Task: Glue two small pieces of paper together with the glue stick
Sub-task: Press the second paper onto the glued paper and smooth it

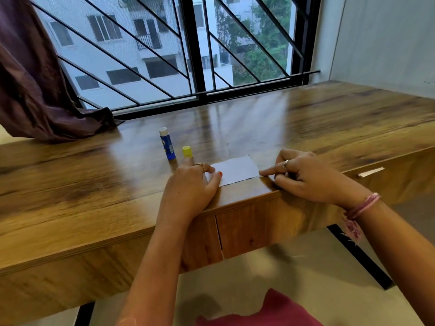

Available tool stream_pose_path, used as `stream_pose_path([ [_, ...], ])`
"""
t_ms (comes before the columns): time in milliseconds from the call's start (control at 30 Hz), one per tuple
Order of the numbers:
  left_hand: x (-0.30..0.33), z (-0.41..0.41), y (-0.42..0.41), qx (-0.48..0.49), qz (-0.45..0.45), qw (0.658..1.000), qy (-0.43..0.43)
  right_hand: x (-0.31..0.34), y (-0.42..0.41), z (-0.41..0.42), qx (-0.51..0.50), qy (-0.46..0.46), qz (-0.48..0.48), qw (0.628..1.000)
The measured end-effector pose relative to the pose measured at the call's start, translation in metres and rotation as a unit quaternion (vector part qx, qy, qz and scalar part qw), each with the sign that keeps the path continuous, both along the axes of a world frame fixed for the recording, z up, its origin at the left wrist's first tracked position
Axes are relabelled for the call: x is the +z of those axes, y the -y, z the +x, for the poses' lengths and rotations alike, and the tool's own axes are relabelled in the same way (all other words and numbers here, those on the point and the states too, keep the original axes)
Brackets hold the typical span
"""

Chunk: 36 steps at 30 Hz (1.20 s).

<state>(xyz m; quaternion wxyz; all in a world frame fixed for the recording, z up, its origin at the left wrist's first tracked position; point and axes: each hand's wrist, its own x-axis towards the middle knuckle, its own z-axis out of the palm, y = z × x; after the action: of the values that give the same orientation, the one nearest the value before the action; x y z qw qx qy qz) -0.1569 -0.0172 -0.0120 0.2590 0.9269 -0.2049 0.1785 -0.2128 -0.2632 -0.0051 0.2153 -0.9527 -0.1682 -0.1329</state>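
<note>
A white piece of paper (237, 170) lies flat on the wooden desk (94, 175) near its front edge. My left hand (193, 184) rests on the paper's left end, fingers spread and pressing down. My right hand (303, 177) presses the paper's right end with the index finger stretched out along its lower right edge, the other fingers curled. A second piece cannot be told apart from the first. The blue glue stick (167, 144) stands uncapped behind my left hand, its white glue tip up. Its yellow cap (187, 152) stands just to the right.
A purple curtain (42, 90) drapes onto the desk's back left. A barred window (183, 50) runs along the far edge, a white wall on the right. Drawer fronts sit under the desk edge, with a handle (370, 172) at the right.
</note>
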Motion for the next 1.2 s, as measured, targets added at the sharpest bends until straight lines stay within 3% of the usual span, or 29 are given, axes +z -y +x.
stream_pose_path([
  [233, 0.0, 0.009, 0.0, 0.062, 0.121, 0.99, -0.049, 0.005, -0.015, -0.003, 0.097, -0.06, 0.05, 0.992],
  [367, -0.001, 0.012, -0.001, 0.053, 0.143, 0.986, -0.064, 0.01, -0.008, 0.008, 0.08, -0.071, 0.053, 0.993],
  [467, 0.001, 0.008, -0.002, 0.007, 0.081, 0.995, -0.052, 0.008, -0.008, 0.012, 0.09, -0.068, 0.037, 0.993],
  [533, 0.003, -0.001, -0.004, -0.058, 0.007, 0.998, 0.009, 0.005, -0.01, 0.011, 0.102, -0.053, 0.029, 0.993],
  [600, 0.005, -0.01, -0.005, -0.147, 0.01, 0.987, 0.056, 0.003, -0.011, 0.01, 0.101, -0.033, 0.024, 0.994],
  [700, 0.007, -0.016, -0.008, -0.253, 0.063, 0.965, 0.042, 0.003, -0.011, 0.01, 0.109, -0.041, 0.04, 0.992],
  [933, 0.007, -0.014, -0.007, -0.238, 0.142, 0.959, 0.052, 0.003, -0.011, 0.01, 0.102, -0.052, 0.006, 0.993],
  [1200, 0.007, -0.014, -0.006, -0.251, 0.135, 0.957, 0.053, 0.005, -0.009, 0.017, 0.098, -0.07, -0.003, 0.993],
])
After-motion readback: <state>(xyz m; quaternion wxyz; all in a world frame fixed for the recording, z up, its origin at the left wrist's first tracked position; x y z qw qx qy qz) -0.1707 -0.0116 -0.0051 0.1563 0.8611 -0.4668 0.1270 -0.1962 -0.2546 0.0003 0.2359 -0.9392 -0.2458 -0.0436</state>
